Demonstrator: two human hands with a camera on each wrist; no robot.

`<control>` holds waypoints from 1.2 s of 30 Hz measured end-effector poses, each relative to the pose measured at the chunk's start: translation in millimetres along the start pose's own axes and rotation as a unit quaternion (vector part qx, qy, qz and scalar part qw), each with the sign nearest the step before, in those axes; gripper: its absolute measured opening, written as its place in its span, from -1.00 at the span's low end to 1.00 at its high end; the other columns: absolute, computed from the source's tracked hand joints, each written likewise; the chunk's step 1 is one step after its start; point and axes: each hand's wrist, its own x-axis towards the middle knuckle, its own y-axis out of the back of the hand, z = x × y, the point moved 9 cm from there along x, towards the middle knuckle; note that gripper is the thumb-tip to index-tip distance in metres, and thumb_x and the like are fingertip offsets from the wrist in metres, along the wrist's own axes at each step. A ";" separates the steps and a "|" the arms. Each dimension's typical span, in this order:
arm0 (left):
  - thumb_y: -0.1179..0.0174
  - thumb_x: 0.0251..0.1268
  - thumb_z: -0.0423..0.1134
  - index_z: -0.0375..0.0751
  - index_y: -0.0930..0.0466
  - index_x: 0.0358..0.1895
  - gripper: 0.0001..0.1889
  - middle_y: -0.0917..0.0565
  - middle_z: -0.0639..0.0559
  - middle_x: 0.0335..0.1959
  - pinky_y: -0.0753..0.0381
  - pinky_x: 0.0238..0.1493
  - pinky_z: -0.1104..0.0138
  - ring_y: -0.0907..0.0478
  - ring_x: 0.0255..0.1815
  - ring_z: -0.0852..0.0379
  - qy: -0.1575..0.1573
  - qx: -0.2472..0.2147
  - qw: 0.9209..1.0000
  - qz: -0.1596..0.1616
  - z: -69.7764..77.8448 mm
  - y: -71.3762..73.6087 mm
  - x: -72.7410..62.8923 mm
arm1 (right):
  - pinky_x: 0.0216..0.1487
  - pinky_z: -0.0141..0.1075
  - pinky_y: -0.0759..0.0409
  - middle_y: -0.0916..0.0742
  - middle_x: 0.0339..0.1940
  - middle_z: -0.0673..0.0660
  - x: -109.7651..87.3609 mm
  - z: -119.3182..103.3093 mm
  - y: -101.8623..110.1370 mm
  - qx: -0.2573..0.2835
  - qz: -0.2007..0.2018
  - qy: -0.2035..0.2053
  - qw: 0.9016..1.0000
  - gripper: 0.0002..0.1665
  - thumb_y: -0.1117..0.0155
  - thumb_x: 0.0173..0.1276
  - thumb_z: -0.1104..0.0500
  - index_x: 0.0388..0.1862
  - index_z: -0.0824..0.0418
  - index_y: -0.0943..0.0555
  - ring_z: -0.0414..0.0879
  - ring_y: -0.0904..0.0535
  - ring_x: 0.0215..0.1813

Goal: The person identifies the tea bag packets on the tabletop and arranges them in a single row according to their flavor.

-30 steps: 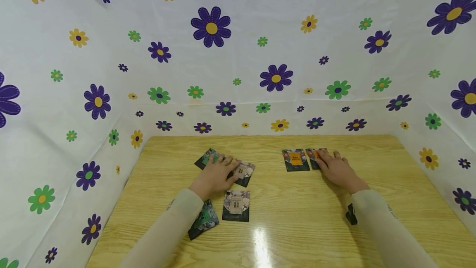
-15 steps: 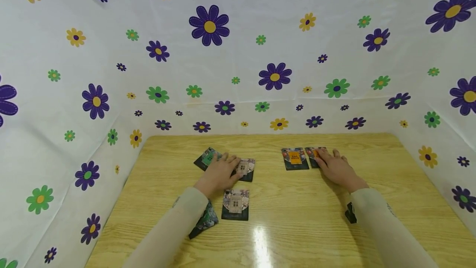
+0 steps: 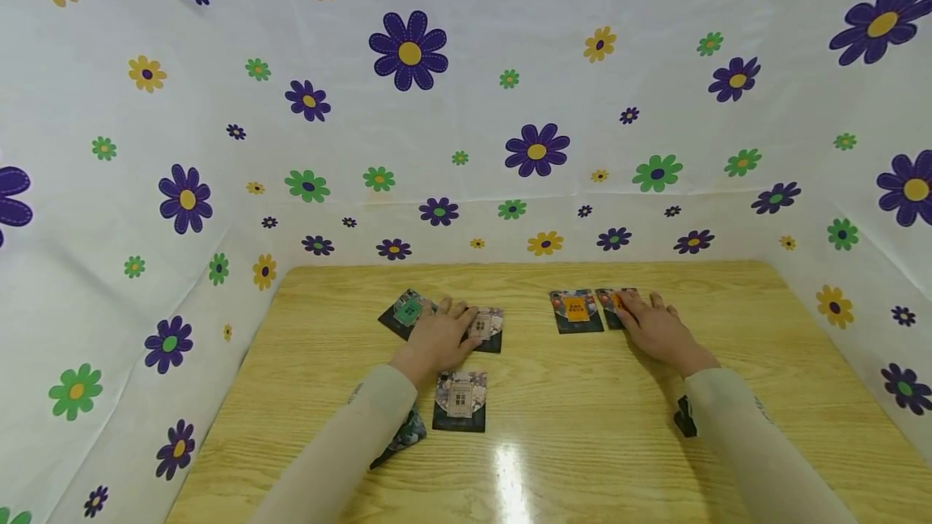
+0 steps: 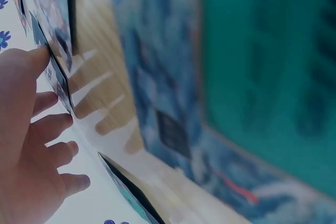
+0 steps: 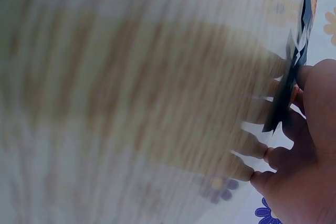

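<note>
My left hand (image 3: 435, 338) rests on a square printed packet with a beige label (image 3: 488, 331), its thumb and fingertips on the packet's left part. In the left wrist view the thumb and fingers of the left hand (image 4: 31, 135) are spread, touching that packet's edge. Just behind and left lies a green-labelled packet (image 3: 406, 310). On the right, my right hand (image 3: 661, 334) has its fingers laid on an orange-labelled packet (image 3: 612, 315), hiding much of it. Beside it lies a second orange-labelled packet (image 3: 577, 312). In the right wrist view the touched packet (image 5: 283, 98) appears edge-on.
Nearer on the wooden table (image 3: 553, 395) lies another beige-labelled packet (image 3: 460, 403). A packet (image 3: 411, 431) shows partly behind the left sleeve. Beside the right sleeve is a small black object (image 3: 684, 417). Flower-printed white cloth (image 3: 466, 120) encloses the table's back and sides.
My left hand has slid a little to the right and back, and the beige-labelled packet under it has turned straighter. The right hand stays on its orange-labelled packet.
</note>
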 end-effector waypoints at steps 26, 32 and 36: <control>0.28 0.72 0.28 0.10 -0.05 0.74 -0.30 -0.17 -0.06 0.73 -0.04 0.71 -0.22 -0.05 0.76 -0.15 0.006 0.031 0.999 -0.006 28.1 1.8 16.4 | 0.48 0.60 -0.08 -0.30 0.61 0.54 -0.4 -0.7 0.5 0.004 0.000 -0.001 1.000 -0.29 0.21 0.80 -0.06 0.68 0.36 -0.20 0.72 -0.01 0.59; 0.32 0.72 0.28 0.10 -0.04 0.74 -0.30 -0.16 -0.07 0.73 -0.01 0.71 -0.24 -0.04 0.76 -0.15 0.011 0.029 1.000 -0.004 32.0 3.0 19.7 | 0.47 0.60 -0.09 -0.31 0.61 0.54 -0.8 -2.2 2.3 0.006 0.000 -0.001 1.000 -0.29 0.21 0.80 -0.06 0.68 0.36 -0.20 0.72 -0.02 0.58; 0.34 0.72 0.28 0.09 -0.01 0.75 -0.30 -0.14 -0.07 0.74 0.03 0.72 -0.24 -0.02 0.77 -0.16 0.018 0.024 1.000 -0.006 34.4 1.5 21.6 | 0.46 0.60 -0.10 -0.31 0.61 0.55 -0.1 0.2 0.1 0.002 0.001 0.000 1.000 -0.29 0.22 0.80 -0.07 0.68 0.35 -0.21 0.72 -0.03 0.58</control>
